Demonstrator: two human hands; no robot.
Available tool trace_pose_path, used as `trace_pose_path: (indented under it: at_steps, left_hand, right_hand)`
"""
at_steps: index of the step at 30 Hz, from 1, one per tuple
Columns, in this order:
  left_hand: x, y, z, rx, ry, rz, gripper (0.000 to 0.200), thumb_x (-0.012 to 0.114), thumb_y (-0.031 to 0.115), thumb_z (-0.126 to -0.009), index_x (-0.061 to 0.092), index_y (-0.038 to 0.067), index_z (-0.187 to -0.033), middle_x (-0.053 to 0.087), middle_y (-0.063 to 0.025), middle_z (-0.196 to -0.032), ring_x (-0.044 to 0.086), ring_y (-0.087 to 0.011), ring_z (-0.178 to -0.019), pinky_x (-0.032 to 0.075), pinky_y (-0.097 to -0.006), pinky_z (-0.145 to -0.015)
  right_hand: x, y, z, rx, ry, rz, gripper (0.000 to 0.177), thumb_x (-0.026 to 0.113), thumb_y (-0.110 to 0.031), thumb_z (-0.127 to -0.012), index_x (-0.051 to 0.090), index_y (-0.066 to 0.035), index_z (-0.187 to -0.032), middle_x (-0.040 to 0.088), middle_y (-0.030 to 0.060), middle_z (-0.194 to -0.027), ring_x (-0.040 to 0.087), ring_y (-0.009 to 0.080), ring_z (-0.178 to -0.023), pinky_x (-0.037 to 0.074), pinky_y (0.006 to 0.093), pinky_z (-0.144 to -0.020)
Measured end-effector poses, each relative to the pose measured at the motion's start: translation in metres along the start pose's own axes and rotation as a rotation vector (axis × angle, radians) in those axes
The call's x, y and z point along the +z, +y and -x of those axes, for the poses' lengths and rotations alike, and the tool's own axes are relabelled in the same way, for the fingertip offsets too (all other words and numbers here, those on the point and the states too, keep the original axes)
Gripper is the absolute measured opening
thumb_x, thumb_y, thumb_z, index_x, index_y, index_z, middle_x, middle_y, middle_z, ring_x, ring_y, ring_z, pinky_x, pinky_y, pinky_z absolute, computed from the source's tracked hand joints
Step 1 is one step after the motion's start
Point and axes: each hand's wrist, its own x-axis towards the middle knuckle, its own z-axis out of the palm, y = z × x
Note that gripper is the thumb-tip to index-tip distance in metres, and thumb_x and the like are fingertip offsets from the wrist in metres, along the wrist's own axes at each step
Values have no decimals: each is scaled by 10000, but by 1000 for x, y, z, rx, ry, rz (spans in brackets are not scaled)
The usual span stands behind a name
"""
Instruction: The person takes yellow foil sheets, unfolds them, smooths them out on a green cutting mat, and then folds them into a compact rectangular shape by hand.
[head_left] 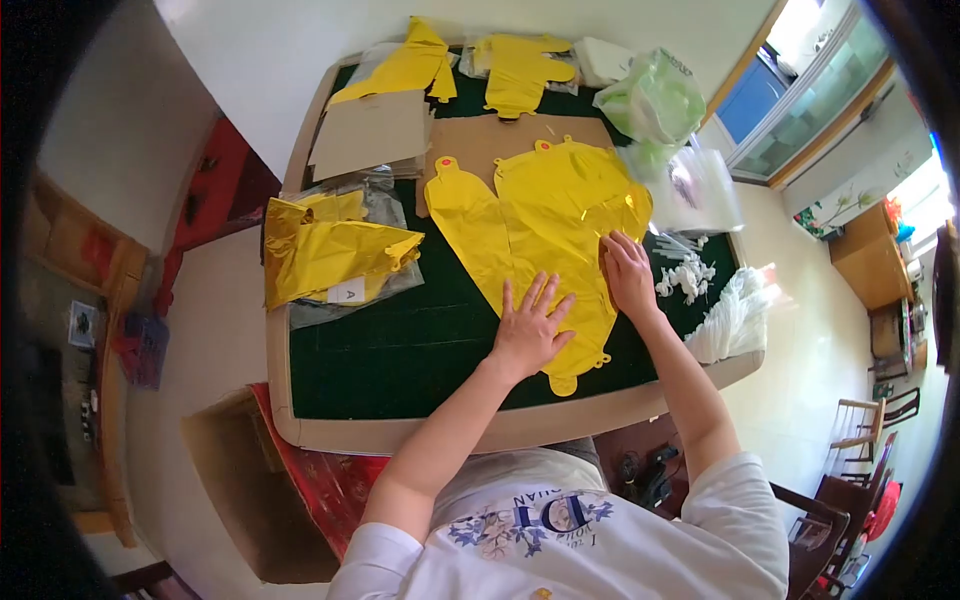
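Observation:
A flat, uninflated yellow foil balloon (545, 215) lies spread on the table, its upper part over a sheet of brown cardboard (462, 135). My left hand (530, 328) rests on its lower part, palm down and fingers spread. At the balloon's right edge, my right hand (627, 275) has its fingers bent and pressed together on the foil, which is creased just above them. Small tabs stick out along the balloon's outline, two of them with a red dot. To the left, more folded gold foil (335, 250) lies on a clear plastic bag with a label marked A.
A cardboard stack (370, 135) stands at the back left, with yellow foil balloons (525, 70) behind. On the right are a green-white plastic bag (655, 100), clear bags (690, 190), white ties (686, 277) and a white plastic bundle (735, 315). An open cardboard box (250, 490) stands on the floor.

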Motion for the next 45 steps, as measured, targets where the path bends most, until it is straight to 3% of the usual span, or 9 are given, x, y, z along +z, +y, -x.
trace_pose_path:
  at_steps: [12,15,19,25,28,29,33,34,45]
  left_hand:
    - [-6,0,0,2,-49,-5,546,528,430,-907,446,181,-1386,284,-142,-1502,202,-291,-1420,103,-651,-1093]
    - [-8,0,1,14,-40,-20,549,528,427,-909,440,178,-1390,277,-144,-1504,198,-292,-1422,103,-649,-1094]
    - [-8,1,1,8,-50,-19,552,520,428,-915,431,172,-1395,262,-147,-1510,194,-297,-1423,101,-647,-1097]
    - [-8,0,0,-6,-75,-16,558,491,437,-926,405,174,-1411,255,-140,-1515,182,-300,-1427,87,-646,-1101]
    - [-5,0,2,0,-60,-41,556,472,444,-932,397,181,-1416,253,-135,-1518,178,-299,-1428,71,-643,-1105]
    - [-5,0,2,-8,-71,-33,557,469,445,-932,396,184,-1417,252,-134,-1519,178,-298,-1428,67,-641,-1106]
    - [-6,1,2,-15,-88,-24,558,473,450,-925,402,191,-1415,258,-133,-1517,186,-299,-1425,59,-637,-1109]
    - [-6,0,1,-15,-81,-27,559,477,451,-922,406,191,-1412,262,-134,-1516,190,-299,-1423,60,-637,-1108]
    - [0,-1,1,6,7,-20,548,510,448,-905,448,191,-1385,318,-148,-1483,251,-306,-1399,99,-644,-1098]
  right_hand:
    - [-1,2,1,26,-21,19,297,570,-134,-878,593,-26,-1154,576,167,-1212,511,345,-1171,397,431,-998]
    - [0,7,-2,111,58,-67,305,582,-156,-874,583,-27,-1151,583,180,-1166,528,359,-1113,422,419,-958]
    - [2,18,-16,292,69,216,310,625,-256,-841,589,-34,-1055,589,181,-1025,549,371,-951,461,444,-812]
    - [2,22,-36,521,-212,127,282,623,-263,-842,607,-10,-966,636,142,-865,600,330,-826,480,429,-753]
    - [-13,9,-49,820,-239,-646,255,606,-255,-869,621,-3,-904,640,160,-823,617,301,-781,483,397,-728]
    - [-28,3,-49,1026,-175,-1349,242,599,-236,-893,637,3,-892,644,166,-847,624,287,-785,478,372,-722]
    - [1,8,-18,374,-17,-93,175,545,-76,-853,650,22,-952,658,154,-983,600,360,-944,473,405,-842]
    - [12,16,-3,129,0,-54,207,517,-26,-819,641,30,-975,629,189,-1081,553,391,-1051,446,426,-925]
    - [4,-37,9,-45,-192,-21,466,528,9,-810,543,-40,-1273,529,134,-1333,457,307,-1279,336,467,-1067]
